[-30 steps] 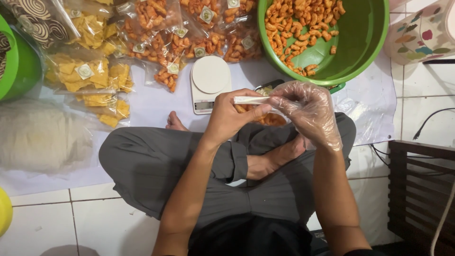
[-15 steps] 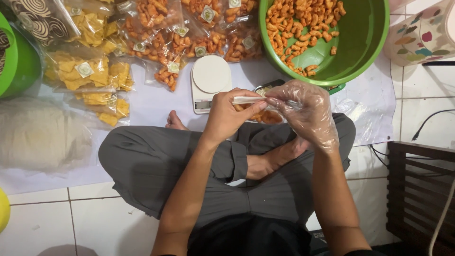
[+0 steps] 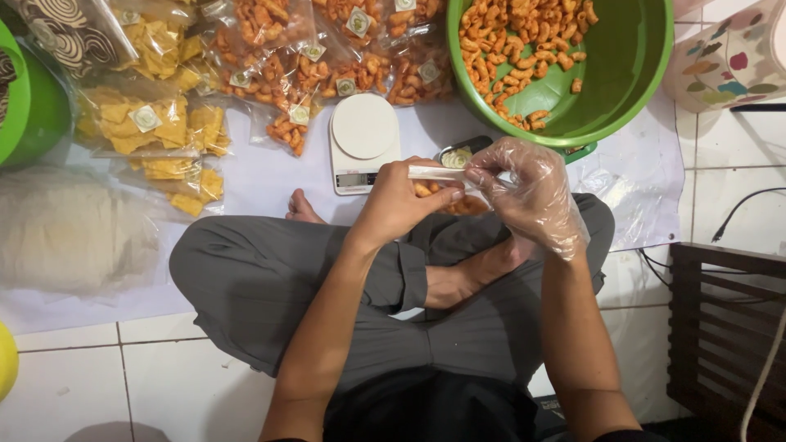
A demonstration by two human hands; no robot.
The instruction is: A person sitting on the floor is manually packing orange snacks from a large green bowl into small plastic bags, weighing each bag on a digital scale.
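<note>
White tiled floor (image 3: 188, 385), plastic sheet (image 3: 270, 176) spread on it; head view: left hand (image 3: 401, 200) and gloved right hand (image 3: 528, 192) pinch small snack bag (image 3: 446, 192) by its top edge over lap, apparently to close it; labelled filled bags (image 3: 270, 49) at 11 o'clock; green basin (image 3: 630, 65) at 1; scale (image 3: 364, 139) at 12.

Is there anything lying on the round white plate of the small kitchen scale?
No, the round white plate of the small kitchen scale is bare, with the filled clear snack bags lying behind it.
</note>
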